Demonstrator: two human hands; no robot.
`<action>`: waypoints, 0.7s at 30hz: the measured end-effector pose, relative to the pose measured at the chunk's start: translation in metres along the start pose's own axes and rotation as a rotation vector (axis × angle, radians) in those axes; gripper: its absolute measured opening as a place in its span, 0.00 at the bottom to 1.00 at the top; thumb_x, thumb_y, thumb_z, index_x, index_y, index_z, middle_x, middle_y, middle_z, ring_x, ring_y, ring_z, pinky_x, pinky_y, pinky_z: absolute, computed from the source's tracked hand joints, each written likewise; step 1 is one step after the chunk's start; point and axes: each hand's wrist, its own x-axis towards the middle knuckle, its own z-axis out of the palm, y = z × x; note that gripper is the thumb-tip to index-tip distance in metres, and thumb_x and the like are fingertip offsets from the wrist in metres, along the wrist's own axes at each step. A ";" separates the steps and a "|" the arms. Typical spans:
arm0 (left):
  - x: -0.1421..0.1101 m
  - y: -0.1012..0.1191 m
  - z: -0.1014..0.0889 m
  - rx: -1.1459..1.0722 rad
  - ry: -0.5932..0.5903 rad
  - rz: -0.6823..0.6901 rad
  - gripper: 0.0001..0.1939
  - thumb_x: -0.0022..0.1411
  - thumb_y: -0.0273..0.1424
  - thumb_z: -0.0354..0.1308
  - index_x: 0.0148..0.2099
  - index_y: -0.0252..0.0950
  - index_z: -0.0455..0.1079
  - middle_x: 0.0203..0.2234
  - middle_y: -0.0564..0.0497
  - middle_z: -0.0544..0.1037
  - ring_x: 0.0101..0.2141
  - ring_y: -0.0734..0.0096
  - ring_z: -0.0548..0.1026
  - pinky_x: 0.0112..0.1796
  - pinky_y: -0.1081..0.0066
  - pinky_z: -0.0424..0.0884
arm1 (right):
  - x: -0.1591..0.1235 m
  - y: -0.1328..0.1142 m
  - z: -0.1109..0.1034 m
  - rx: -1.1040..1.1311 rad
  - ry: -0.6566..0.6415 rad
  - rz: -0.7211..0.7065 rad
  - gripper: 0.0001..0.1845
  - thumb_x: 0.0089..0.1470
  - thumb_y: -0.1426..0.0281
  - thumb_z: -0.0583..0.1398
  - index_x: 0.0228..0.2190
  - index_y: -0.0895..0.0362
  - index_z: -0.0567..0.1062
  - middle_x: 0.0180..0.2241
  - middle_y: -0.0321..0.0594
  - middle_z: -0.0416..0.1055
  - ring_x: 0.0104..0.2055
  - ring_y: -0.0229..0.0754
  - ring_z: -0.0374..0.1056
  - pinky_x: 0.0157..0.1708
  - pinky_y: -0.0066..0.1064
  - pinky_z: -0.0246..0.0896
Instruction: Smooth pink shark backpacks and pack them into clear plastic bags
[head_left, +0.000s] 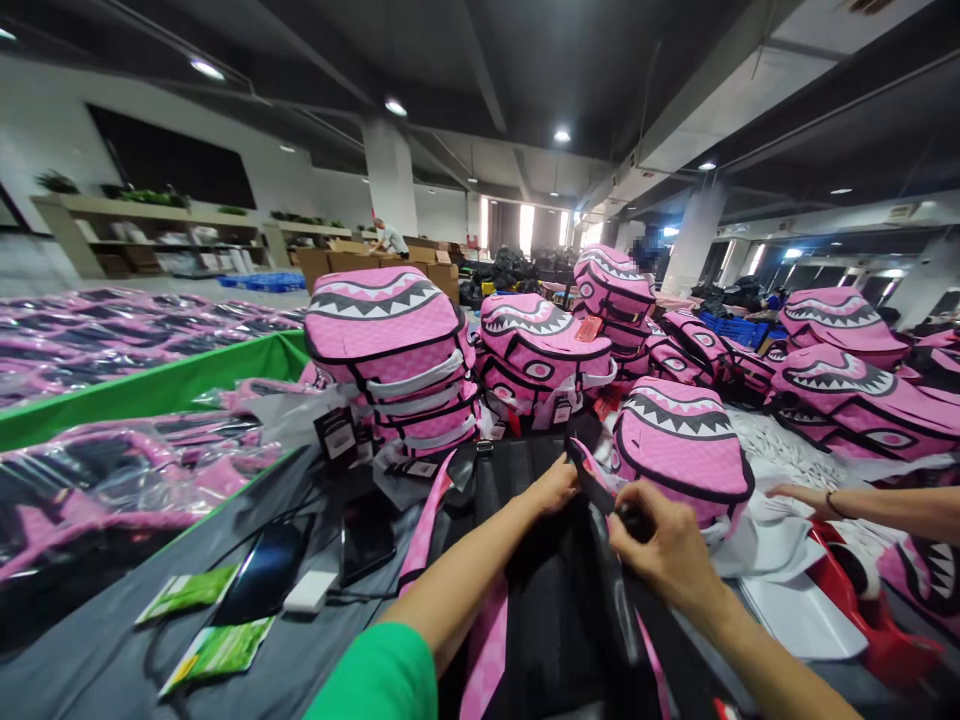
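A black and pink backpack [547,580] lies on the table in front of me, its back panel and straps facing up. Near its top, my left hand [556,484] is closed on a black strap [592,488]. My right hand [660,545] pinches the lower part of the same strap, with a dark rolled end at the fingertips. Just beyond the right hand stands a pink backpack with a zigzag tooth print [679,450]. A stack of similar pink backpacks [390,350] rises beyond the left hand, with black tags hanging off it.
Left on the grey table lie green packets [217,655], a dark phone [367,540], a white charger [310,592] and cables. Plastic-wrapped bags [135,470] fill the green-edged area. At right, another person's hand [802,497] reaches in above a red tape dispenser [862,590].
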 end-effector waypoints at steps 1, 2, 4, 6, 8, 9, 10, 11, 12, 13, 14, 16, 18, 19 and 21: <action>-0.009 0.008 -0.002 0.022 -0.026 -0.006 0.11 0.60 0.39 0.65 0.40 0.38 0.78 0.40 0.47 0.82 0.48 0.56 0.77 0.56 0.53 0.69 | 0.008 0.005 -0.010 0.003 -0.012 0.044 0.09 0.54 0.61 0.59 0.29 0.52 0.72 0.21 0.34 0.69 0.21 0.40 0.64 0.23 0.31 0.57; -0.019 0.018 -0.004 0.051 -0.029 -0.008 0.10 0.60 0.39 0.65 0.40 0.40 0.78 0.40 0.47 0.83 0.49 0.54 0.77 0.57 0.53 0.68 | 0.017 0.009 -0.020 0.006 -0.031 0.072 0.12 0.56 0.58 0.58 0.28 0.53 0.73 0.21 0.34 0.68 0.22 0.39 0.63 0.23 0.30 0.56; -0.035 0.040 -0.009 0.129 0.077 0.040 0.15 0.60 0.41 0.63 0.48 0.42 0.78 0.46 0.45 0.82 0.53 0.51 0.75 0.62 0.51 0.62 | 0.037 0.016 -0.033 0.045 -0.100 0.074 0.20 0.57 0.53 0.58 0.24 0.54 0.72 0.20 0.34 0.65 0.22 0.38 0.59 0.23 0.30 0.52; -0.039 0.059 -0.014 0.170 0.220 0.144 0.24 0.60 0.42 0.63 0.57 0.43 0.74 0.56 0.45 0.77 0.60 0.50 0.69 0.65 0.51 0.54 | 0.058 0.013 -0.037 0.135 -0.189 0.030 0.24 0.56 0.49 0.58 0.22 0.55 0.69 0.20 0.32 0.62 0.23 0.36 0.56 0.23 0.29 0.50; -0.034 0.071 -0.017 0.105 0.258 0.185 0.24 0.56 0.42 0.64 0.55 0.41 0.76 0.54 0.46 0.78 0.58 0.50 0.71 0.62 0.55 0.60 | 0.078 0.003 -0.034 0.239 -0.307 -0.010 0.26 0.54 0.46 0.60 0.23 0.56 0.68 0.21 0.31 0.60 0.24 0.35 0.55 0.24 0.28 0.49; -0.029 0.073 -0.018 0.051 0.235 0.161 0.21 0.57 0.42 0.62 0.51 0.40 0.78 0.48 0.46 0.81 0.52 0.50 0.74 0.57 0.57 0.66 | 0.088 -0.003 -0.031 0.287 -0.383 -0.021 0.26 0.52 0.46 0.62 0.24 0.56 0.68 0.21 0.30 0.59 0.24 0.35 0.55 0.24 0.27 0.49; -0.027 0.072 -0.019 0.005 0.216 0.122 0.19 0.58 0.43 0.59 0.46 0.39 0.79 0.40 0.47 0.82 0.45 0.53 0.77 0.50 0.59 0.70 | 0.097 -0.008 -0.028 0.337 -0.458 -0.032 0.26 0.50 0.45 0.65 0.25 0.56 0.68 0.22 0.29 0.59 0.25 0.34 0.55 0.24 0.27 0.49; -0.027 0.070 -0.018 -0.022 0.221 0.080 0.18 0.60 0.44 0.56 0.43 0.38 0.80 0.33 0.49 0.81 0.37 0.57 0.77 0.43 0.62 0.71 | 0.106 -0.009 -0.026 0.389 -0.525 -0.042 0.27 0.47 0.45 0.66 0.27 0.56 0.69 0.23 0.29 0.59 0.25 0.34 0.55 0.25 0.26 0.49; -0.031 0.068 -0.017 -0.033 0.242 0.038 0.19 0.61 0.45 0.55 0.40 0.37 0.79 0.28 0.50 0.78 0.32 0.61 0.76 0.38 0.65 0.70 | 0.115 -0.008 -0.023 0.437 -0.571 -0.052 0.28 0.47 0.45 0.67 0.29 0.56 0.69 0.24 0.29 0.60 0.26 0.35 0.56 0.25 0.26 0.51; -0.039 0.065 -0.014 -0.050 0.257 -0.005 0.19 0.61 0.45 0.54 0.37 0.37 0.79 0.26 0.51 0.76 0.29 0.64 0.73 0.34 0.68 0.68 | 0.124 -0.003 -0.019 0.466 -0.589 -0.065 0.28 0.47 0.45 0.67 0.31 0.56 0.69 0.25 0.29 0.61 0.27 0.35 0.57 0.27 0.26 0.52; -0.050 0.064 -0.009 -0.097 0.258 -0.060 0.18 0.60 0.45 0.56 0.33 0.37 0.77 0.24 0.52 0.74 0.27 0.66 0.71 0.32 0.69 0.66 | 0.132 0.006 -0.013 0.465 -0.571 -0.083 0.28 0.47 0.45 0.67 0.33 0.56 0.69 0.26 0.29 0.61 0.28 0.36 0.58 0.28 0.26 0.53; -0.078 0.063 0.008 -0.292 0.228 -0.215 0.16 0.54 0.46 0.63 0.27 0.37 0.74 0.22 0.53 0.72 0.26 0.68 0.69 0.30 0.70 0.65 | 0.146 0.031 0.008 0.345 -0.482 -0.115 0.27 0.48 0.46 0.68 0.35 0.56 0.71 0.27 0.29 0.59 0.29 0.36 0.58 0.30 0.27 0.53; -0.106 0.063 0.028 -0.557 0.223 -0.394 0.18 0.48 0.48 0.68 0.28 0.38 0.73 0.22 0.52 0.73 0.26 0.66 0.70 0.29 0.68 0.67 | 0.155 0.059 0.039 0.116 -0.445 -0.139 0.24 0.47 0.51 0.71 0.35 0.56 0.73 0.28 0.30 0.61 0.30 0.38 0.60 0.31 0.28 0.55; -0.118 0.062 0.038 -0.671 0.247 -0.475 0.19 0.47 0.48 0.69 0.31 0.39 0.74 0.22 0.51 0.74 0.26 0.64 0.71 0.29 0.67 0.68 | 0.158 0.071 0.058 -0.006 -0.458 -0.149 0.23 0.47 0.53 0.72 0.35 0.56 0.75 0.30 0.32 0.63 0.32 0.39 0.62 0.33 0.29 0.57; -0.136 0.059 0.047 -0.772 0.287 -0.568 0.21 0.46 0.49 0.70 0.36 0.39 0.76 0.22 0.50 0.75 0.27 0.62 0.73 0.30 0.65 0.70 | 0.160 0.091 0.093 -0.194 -0.530 -0.172 0.20 0.48 0.56 0.73 0.37 0.56 0.77 0.37 0.39 0.69 0.39 0.45 0.67 0.40 0.34 0.62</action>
